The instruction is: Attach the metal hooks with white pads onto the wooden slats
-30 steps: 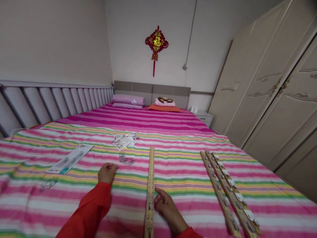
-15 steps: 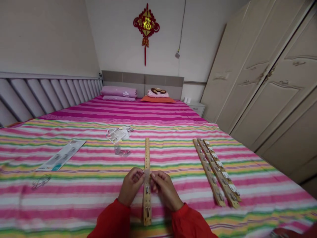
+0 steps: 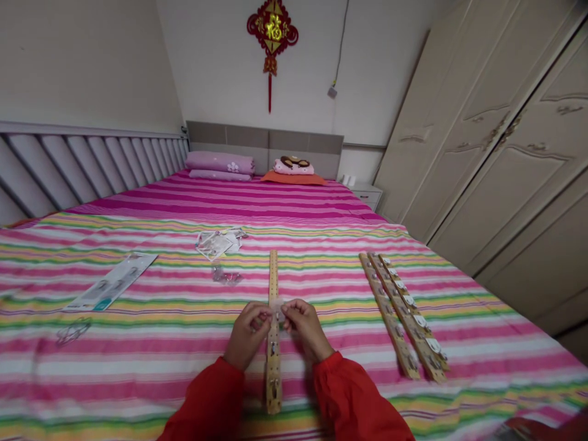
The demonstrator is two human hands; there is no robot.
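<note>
A wooden strip with rows of small holes [image 3: 274,278] lies lengthwise in front of me, with small metal fittings [image 3: 274,349] on its near half. Over its middle, my left hand [image 3: 250,331] and my right hand [image 3: 304,324] pinch opposite sides of a small translucent piece of plastic [image 3: 277,304], perhaps a little bag. Both hands have their fingers closed. A small shiny bit shows just below the plastic; whether it is inside or on the strip, I cannot tell.
Several similar strips with metal fittings [image 3: 390,312] lie at the right, one carrying white pieces. Left of centre are small clear packets [image 3: 226,277] and a pile of packaging [image 3: 220,243]. Farther left lie a hook card [image 3: 113,282] and thin wire-like loops [image 3: 73,331].
Both hands have moved slightly up the strip, and the translucent plastic now shows stretched between their fingertips. The camera view has shifted a little.
</note>
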